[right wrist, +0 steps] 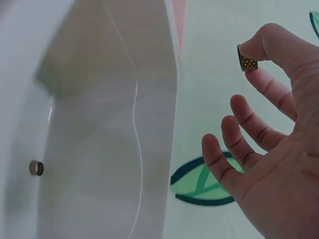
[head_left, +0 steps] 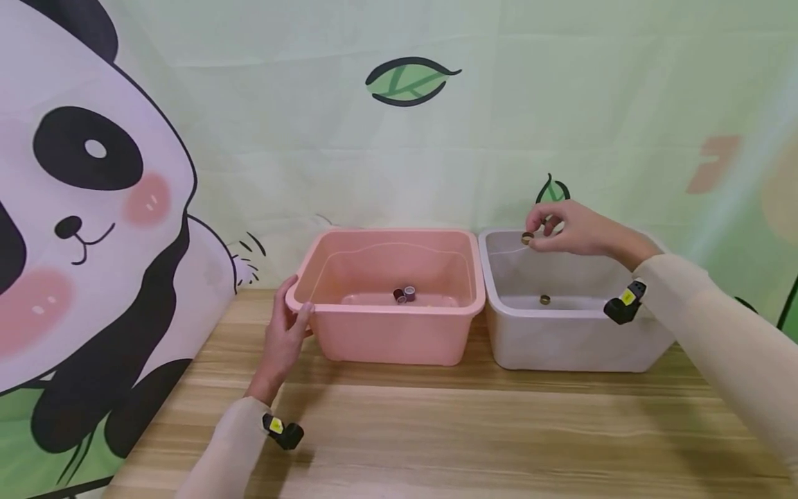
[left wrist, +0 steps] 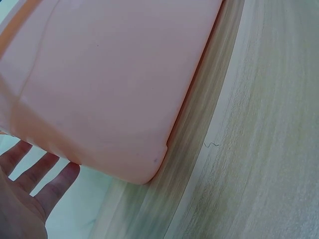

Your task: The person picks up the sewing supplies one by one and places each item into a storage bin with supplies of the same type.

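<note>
My right hand (head_left: pixel 576 227) is raised over the grey bin (head_left: pixel 561 339), pinching a small brass ring thimble (right wrist: pixel 247 59) between thumb and index finger. The dimples on its wall show in the right wrist view, where the other fingers are spread apart. A second brass ring (head_left: pixel 545 299) lies on the grey bin's floor. At the left corner of the pink bin (head_left: pixel 393 336), my left hand (head_left: pixel 285 341) holds the rim, its thumb toward the front and its fingers along the left side. Two small dark and silvery cylinders (head_left: pixel 409 293) lie inside the pink bin; their kind is unclear.
Both bins stand side by side on a wood-grain table (head_left: pixel 436 436), close to a pale green backdrop (head_left: pixel 299 125). A large panda (head_left: pixel 93 208) and leaves are printed on it. Each wrist wears a small black camera (head_left: pixel 625 302).
</note>
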{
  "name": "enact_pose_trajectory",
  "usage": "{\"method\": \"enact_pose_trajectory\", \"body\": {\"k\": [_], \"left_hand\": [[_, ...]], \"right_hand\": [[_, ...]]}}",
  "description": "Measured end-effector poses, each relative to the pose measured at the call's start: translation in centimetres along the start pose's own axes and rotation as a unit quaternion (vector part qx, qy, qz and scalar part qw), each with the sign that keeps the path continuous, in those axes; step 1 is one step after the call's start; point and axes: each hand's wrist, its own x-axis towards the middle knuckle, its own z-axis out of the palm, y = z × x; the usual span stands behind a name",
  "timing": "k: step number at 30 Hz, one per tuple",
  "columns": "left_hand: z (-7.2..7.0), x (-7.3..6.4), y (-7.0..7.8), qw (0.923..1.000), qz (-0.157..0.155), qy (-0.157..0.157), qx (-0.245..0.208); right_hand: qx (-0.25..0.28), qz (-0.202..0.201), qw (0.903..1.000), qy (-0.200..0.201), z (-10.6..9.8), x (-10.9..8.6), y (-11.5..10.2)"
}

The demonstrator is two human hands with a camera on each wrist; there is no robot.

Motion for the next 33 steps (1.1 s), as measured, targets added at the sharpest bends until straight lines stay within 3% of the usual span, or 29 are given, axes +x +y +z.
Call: {"method": "enact_pose_trajectory", "body": {"k": [9, 17, 33], "left_hand": [[-0.1, 0.1, 0.0, 1.0000, 0.007, -0.003, -0.003], [0.0, 0.3, 0.0, 1.0000, -0.006, -0.005, -0.005], [-0.3, 0.3, -0.3, 0.9999, -0.006, -0.002, -0.014]], "right_hand": [[-0.007, 0.037, 0.9993, 0.004, -0.5, 0.3, 2.1], [-0.020, 0.052, 0.9984, 0.010, -1.4, 0.2, 4.0], [-0.023, 0.071, 0.9971, 0.012, -2.2, -0.4, 5.5]]}}
